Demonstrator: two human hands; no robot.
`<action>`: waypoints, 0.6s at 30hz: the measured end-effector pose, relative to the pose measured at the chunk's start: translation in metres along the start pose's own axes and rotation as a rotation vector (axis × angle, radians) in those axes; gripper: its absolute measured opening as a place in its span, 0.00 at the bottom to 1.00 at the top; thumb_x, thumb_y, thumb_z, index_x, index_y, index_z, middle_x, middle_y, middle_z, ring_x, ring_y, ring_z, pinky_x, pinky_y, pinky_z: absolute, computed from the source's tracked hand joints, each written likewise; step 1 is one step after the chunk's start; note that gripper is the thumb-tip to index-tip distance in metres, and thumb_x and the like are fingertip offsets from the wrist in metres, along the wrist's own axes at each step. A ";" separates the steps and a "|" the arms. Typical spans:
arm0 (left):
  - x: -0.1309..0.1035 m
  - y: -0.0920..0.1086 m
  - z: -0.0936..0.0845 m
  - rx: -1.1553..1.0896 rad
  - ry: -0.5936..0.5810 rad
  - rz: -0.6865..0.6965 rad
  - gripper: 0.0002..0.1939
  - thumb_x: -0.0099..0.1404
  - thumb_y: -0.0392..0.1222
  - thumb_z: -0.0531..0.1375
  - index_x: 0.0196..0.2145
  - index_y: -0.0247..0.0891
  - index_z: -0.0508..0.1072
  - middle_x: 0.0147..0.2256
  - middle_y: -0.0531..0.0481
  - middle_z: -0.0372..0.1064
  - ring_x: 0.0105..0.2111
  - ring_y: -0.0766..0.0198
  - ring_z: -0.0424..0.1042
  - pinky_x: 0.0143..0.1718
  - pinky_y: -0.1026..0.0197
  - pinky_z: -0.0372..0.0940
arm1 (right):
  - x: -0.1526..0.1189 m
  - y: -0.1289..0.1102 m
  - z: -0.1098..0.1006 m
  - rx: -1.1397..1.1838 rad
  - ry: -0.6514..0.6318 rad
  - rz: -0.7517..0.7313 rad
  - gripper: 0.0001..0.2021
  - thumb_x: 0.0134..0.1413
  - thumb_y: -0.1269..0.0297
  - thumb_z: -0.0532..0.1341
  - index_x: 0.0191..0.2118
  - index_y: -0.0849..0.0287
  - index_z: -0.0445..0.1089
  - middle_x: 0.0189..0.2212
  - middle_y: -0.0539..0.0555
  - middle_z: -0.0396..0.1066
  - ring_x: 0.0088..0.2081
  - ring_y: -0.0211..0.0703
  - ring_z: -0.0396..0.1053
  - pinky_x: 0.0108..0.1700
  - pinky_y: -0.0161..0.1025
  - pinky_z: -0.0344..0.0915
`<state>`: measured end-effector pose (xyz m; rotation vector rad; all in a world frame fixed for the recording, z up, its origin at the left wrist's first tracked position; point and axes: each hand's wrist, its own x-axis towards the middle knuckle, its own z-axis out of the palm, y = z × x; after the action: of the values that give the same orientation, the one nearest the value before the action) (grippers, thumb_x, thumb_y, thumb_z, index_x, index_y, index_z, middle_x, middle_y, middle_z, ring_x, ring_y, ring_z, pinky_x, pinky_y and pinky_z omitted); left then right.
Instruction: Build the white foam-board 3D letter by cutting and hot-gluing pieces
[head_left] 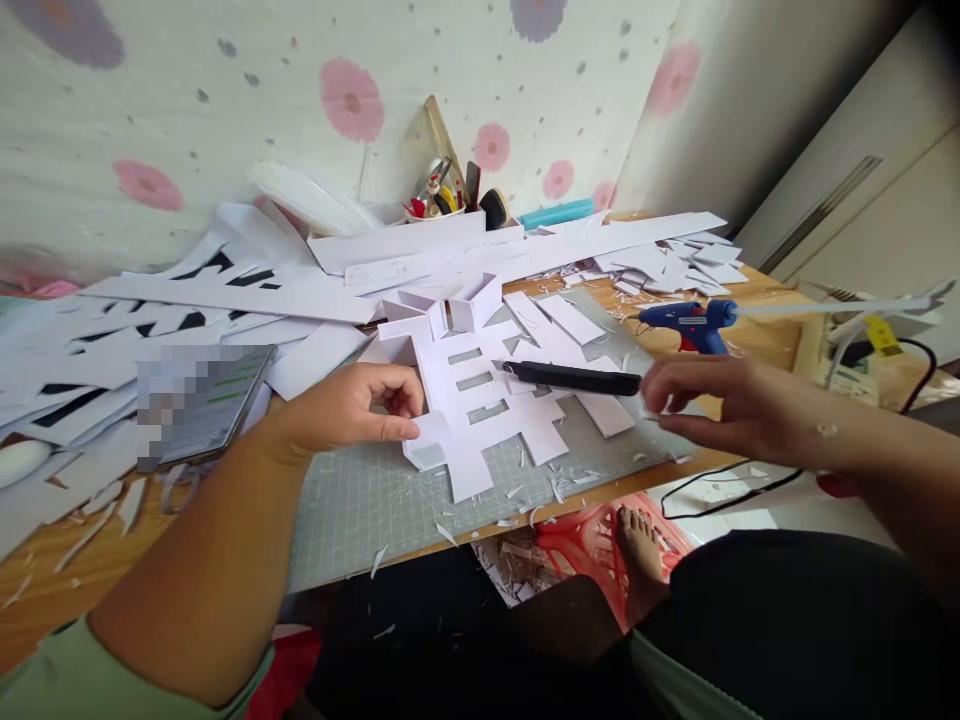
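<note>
A white cut-out board with several rectangular openings and tabs lies on the grey cutting mat. My left hand pinches a corner flap at its near left side between thumb and fingers. Across the board rests a black craft knife, its blade pointing left. Just beyond the knife's handle end, my right hand is closed, with what looks like a small white scrap at its fingertips. Folded white pieces stand at the board's far edge.
A blue glue gun lies to the right on the wooden table. White sheets and a tablet-like device are at left. Offcuts are heaped at back right. Behind stands a cup of tools. Thin trimmings litter the mat.
</note>
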<state>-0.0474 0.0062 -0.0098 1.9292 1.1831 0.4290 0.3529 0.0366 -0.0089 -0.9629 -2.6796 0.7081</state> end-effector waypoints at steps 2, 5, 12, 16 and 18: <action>0.000 -0.001 0.000 -0.004 -0.052 -0.019 0.13 0.55 0.48 0.65 0.29 0.37 0.69 0.27 0.55 0.64 0.28 0.68 0.63 0.30 0.66 0.60 | 0.012 -0.036 0.011 0.081 -0.031 -0.042 0.06 0.60 0.63 0.56 0.36 0.57 0.68 0.31 0.52 0.71 0.29 0.36 0.67 0.32 0.34 0.64; 0.000 -0.003 0.001 -0.038 -0.093 -0.025 0.13 0.56 0.49 0.64 0.31 0.37 0.69 0.29 0.54 0.64 0.29 0.67 0.63 0.30 0.65 0.60 | 0.036 -0.077 0.041 0.127 -0.074 -0.218 0.07 0.62 0.67 0.54 0.39 0.59 0.69 0.33 0.53 0.71 0.32 0.36 0.67 0.35 0.33 0.64; 0.003 -0.009 0.003 -0.132 -0.100 0.000 0.15 0.55 0.51 0.65 0.29 0.36 0.69 0.27 0.55 0.63 0.28 0.68 0.61 0.30 0.65 0.56 | 0.084 -0.098 0.105 -0.117 0.044 -0.350 0.10 0.63 0.68 0.53 0.37 0.61 0.72 0.31 0.54 0.71 0.31 0.38 0.67 0.34 0.35 0.61; 0.004 -0.013 0.004 -0.161 -0.097 0.003 0.16 0.53 0.52 0.66 0.28 0.36 0.70 0.27 0.55 0.64 0.28 0.67 0.61 0.30 0.64 0.56 | 0.095 -0.101 0.119 -0.316 0.064 -0.393 0.11 0.63 0.67 0.52 0.33 0.61 0.70 0.29 0.53 0.69 0.29 0.38 0.64 0.32 0.36 0.59; 0.004 -0.013 0.004 -0.162 -0.096 0.003 0.16 0.53 0.52 0.66 0.28 0.36 0.70 0.27 0.55 0.65 0.28 0.67 0.62 0.30 0.64 0.56 | 0.097 -0.101 0.122 -0.360 0.083 -0.405 0.12 0.63 0.67 0.51 0.33 0.62 0.69 0.29 0.53 0.69 0.29 0.39 0.63 0.32 0.37 0.59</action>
<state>-0.0507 0.0110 -0.0229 1.7921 1.0513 0.4168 0.1818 -0.0134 -0.0605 -0.4682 -2.8473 0.1035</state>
